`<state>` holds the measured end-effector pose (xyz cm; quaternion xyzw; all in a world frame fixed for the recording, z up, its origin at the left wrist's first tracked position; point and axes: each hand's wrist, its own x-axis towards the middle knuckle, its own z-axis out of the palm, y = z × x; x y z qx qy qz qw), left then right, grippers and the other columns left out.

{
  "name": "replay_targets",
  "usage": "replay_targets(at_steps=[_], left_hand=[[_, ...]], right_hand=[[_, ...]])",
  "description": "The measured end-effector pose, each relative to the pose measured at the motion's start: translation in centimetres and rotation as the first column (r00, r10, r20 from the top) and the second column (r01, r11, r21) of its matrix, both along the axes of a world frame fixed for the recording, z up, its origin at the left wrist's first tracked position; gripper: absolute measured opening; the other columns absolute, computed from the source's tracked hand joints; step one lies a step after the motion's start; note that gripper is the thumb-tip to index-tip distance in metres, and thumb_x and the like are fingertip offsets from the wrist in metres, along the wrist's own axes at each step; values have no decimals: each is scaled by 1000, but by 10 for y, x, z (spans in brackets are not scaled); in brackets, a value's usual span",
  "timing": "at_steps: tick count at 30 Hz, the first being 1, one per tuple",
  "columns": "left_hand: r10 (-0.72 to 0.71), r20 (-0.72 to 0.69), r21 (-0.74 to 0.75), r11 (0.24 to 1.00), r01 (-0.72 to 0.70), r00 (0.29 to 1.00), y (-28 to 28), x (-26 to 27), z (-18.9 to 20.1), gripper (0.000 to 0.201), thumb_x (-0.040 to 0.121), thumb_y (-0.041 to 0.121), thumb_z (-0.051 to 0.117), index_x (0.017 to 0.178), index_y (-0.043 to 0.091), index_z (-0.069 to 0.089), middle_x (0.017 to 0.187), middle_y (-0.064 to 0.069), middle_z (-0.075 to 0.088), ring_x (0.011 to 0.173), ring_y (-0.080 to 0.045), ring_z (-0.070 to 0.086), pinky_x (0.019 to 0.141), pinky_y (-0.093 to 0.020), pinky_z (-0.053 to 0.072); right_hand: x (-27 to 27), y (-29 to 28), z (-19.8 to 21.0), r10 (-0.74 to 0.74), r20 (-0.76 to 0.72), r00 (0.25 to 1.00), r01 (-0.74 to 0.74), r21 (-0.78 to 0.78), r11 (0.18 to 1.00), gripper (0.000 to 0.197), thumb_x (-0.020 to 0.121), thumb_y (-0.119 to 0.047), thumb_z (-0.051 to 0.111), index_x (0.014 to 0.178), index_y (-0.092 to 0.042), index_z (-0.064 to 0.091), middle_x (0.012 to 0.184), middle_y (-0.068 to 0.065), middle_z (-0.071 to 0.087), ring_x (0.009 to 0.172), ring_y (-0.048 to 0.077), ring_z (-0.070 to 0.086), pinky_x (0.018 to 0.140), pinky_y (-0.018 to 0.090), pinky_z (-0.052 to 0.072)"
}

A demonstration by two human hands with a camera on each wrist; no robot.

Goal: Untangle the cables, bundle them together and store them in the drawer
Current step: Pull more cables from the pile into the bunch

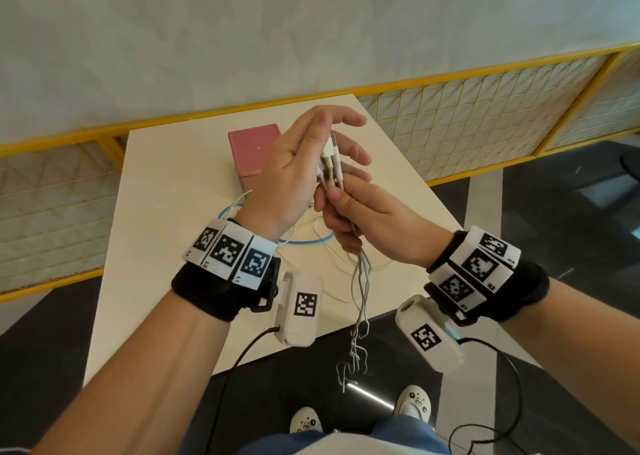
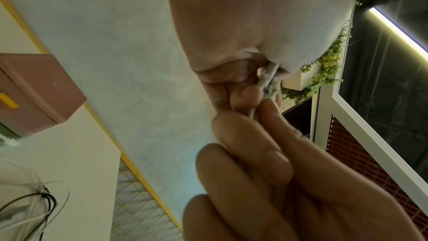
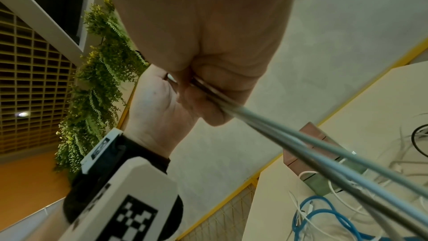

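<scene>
A bunch of thin white cables (image 1: 360, 302) hangs from my hands past the table's near edge. My right hand (image 1: 356, 212) grips the bunch in a fist; the strands run out of that fist (image 3: 301, 144) in the right wrist view. Just above, my left hand (image 1: 301, 163) pinches the white connector ends (image 1: 329, 153) between thumb and nearly straight fingers; these ends (image 2: 268, 78) peek out under the palm. A small pink drawer box (image 1: 252, 146) stands on the table behind my hands. I cannot tell whether its drawer is open.
On the white table (image 1: 166, 212) lie a looped blue cable (image 1: 304, 242), more loose white cables (image 3: 308, 213) and a black one (image 3: 416, 138). A yellow-framed mesh barrier (image 1: 485, 115) runs behind the table. Dark floor and my shoes (image 1: 414, 402) are below.
</scene>
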<state>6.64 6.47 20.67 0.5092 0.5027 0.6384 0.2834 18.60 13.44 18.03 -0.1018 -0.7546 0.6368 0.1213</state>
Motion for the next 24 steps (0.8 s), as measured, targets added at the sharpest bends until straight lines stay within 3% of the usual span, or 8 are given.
replay_targets(at_steps=[3, 8, 13, 16, 19, 21, 23, 24], left_hand=[[-52, 7, -1, 999, 52, 999, -1, -6, -2, 36, 108, 13, 18, 120, -2, 49, 96, -25, 66, 83, -34, 71, 49, -11, 44], [-29, -146, -16, 1000, 27, 989, -2, -12, -4, 26, 107, 6, 21, 111, 3, 46, 103, -24, 65, 89, -34, 69, 55, -6, 42], [-15, -341, -25, 1000, 7, 940, -5, -19, -10, 24, 106, 8, 26, 111, 8, 49, 108, -10, 64, 92, -23, 69, 79, -32, 56], [-53, -112, -31, 998, 50, 992, -8, -20, -11, 29, 107, 17, 27, 125, 5, 48, 114, -15, 65, 97, -31, 69, 80, -32, 55], [-121, 227, -71, 988, 140, 966, -13, -20, -11, 51, 96, 44, 44, 142, 23, 34, 122, -12, 67, 106, -32, 68, 88, -41, 56], [-104, 129, -204, 970, 129, 986, -15, -20, -14, 53, 87, 46, 57, 135, 27, 47, 119, -12, 69, 94, -32, 72, 77, -39, 59], [-67, -117, -328, 944, 25, 991, -17, -19, -13, 36, 92, 47, 54, 114, 22, 68, 108, -13, 73, 68, -36, 72, 61, -40, 61], [-52, -168, -345, 939, -10, 984, -17, -20, -13, 39, 96, 49, 48, 105, 20, 72, 104, -11, 75, 60, -37, 71, 58, -41, 60]], right_hand=[[0, 0, 1, 32, -2, 999, -32, -59, 998, 25, 103, -15, 24, 103, -5, 47, 69, 7, 31, 55, 19, 31, 50, 29, 35], [-3, -1, 1, 40, 6, 999, -39, -146, 989, 29, 104, -16, 26, 88, -17, 50, 69, 0, 38, 55, 15, 31, 50, 26, 30], [-12, 2, -4, 43, -56, 997, -53, -171, 984, 13, 97, -14, 33, 93, -8, 43, 73, 4, 43, 59, 18, 38, 56, 27, 38], [-15, 0, -5, 44, -69, 997, -55, -154, 987, 22, 102, -10, 27, 92, -8, 46, 71, 2, 42, 57, 15, 34, 53, 23, 34], [-19, -2, -4, 14, -70, 997, -23, -140, 990, 24, 103, -9, 24, 96, -4, 46, 68, 4, 41, 54, 13, 32, 51, 21, 33], [-23, -1, -5, 0, -84, 996, -9, -105, 994, 22, 102, -5, 26, 97, 1, 46, 67, 6, 41, 51, 11, 34, 50, 20, 35], [-27, -1, -6, -10, -101, 995, 5, -51, 999, 17, 99, -4, 31, 97, 2, 47, 66, 8, 43, 50, 11, 39, 50, 21, 37], [-28, -1, -7, -6, -117, 993, 5, -9, 1000, 15, 97, -5, 33, 96, -1, 47, 67, 9, 45, 51, 13, 43, 51, 22, 39]])
